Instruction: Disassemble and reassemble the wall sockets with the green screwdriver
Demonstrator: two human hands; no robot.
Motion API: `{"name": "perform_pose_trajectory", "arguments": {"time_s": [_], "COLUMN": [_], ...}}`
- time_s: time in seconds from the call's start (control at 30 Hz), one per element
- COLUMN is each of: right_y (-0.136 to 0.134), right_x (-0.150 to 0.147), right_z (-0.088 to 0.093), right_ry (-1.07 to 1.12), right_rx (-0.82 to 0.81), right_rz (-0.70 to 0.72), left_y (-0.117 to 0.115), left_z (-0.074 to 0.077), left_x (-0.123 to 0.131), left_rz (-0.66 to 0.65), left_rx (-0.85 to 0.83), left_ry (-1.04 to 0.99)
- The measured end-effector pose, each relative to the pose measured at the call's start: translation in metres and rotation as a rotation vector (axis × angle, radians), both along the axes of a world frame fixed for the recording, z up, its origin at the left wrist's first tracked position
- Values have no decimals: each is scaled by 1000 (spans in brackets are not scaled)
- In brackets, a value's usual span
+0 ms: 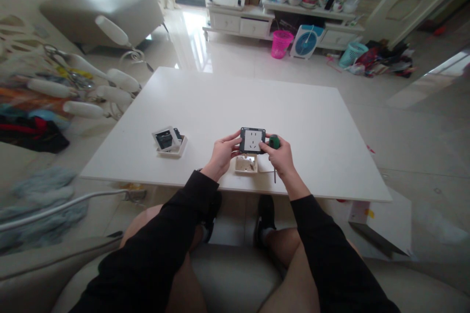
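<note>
Between my two hands a wall socket (253, 141), white-faced with a dark frame, is held above the table with its slotted face toward me. My left hand (221, 155) grips its left edge. The thumb of my right hand (282, 157) presses on its right side, and that hand also holds a screwdriver (273, 142) with a green handle, its thin shaft pointing down. Just below the socket, an open cream mounting box (246, 164) lies on the table near the front edge, with small bits inside. A white flat piece (265, 164) lies beside the box, partly hidden by my right hand.
On the white table (242, 102), a white frame (166, 138) and a dark part rest on another cream box (172, 153) at left. A chandelier (113, 80) with white arms stands by the left edge. A pink basket (281, 44) and a blue fan (306, 41) are beyond the table.
</note>
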State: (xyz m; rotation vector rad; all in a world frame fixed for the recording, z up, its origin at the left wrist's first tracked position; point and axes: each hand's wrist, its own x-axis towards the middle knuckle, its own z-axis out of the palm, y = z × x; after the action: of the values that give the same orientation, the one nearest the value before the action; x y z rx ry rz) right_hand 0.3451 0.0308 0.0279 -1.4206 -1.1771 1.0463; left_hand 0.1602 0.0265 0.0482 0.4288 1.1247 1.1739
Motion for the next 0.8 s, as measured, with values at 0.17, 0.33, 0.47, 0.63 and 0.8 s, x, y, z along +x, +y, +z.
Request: {"name": "perform_pose_trajectory", "arguments": {"time_s": [0.17,0.33,0.47,0.63,0.8], "right_y": [0,0,0,0,-1], "right_x": [0,-1,-1,0,-1], "right_z": [0,0,0,-1,5], "right_ry": [1,1,-5,-8,28], "right_rx": [-5,-5,-8,-13,-43], "right_rz": [-2,-5,-7,-7,-31], "left_y": [0,-1,-2,-1,-2], "left_z": [-2,-1,0,-1,0], "left_x": [0,2,2,2,2], "left_rz": [1,7,8,9,6], "left_rx": [9,16,10,12,19], "left_ry": [1,5,13,16,8]}}
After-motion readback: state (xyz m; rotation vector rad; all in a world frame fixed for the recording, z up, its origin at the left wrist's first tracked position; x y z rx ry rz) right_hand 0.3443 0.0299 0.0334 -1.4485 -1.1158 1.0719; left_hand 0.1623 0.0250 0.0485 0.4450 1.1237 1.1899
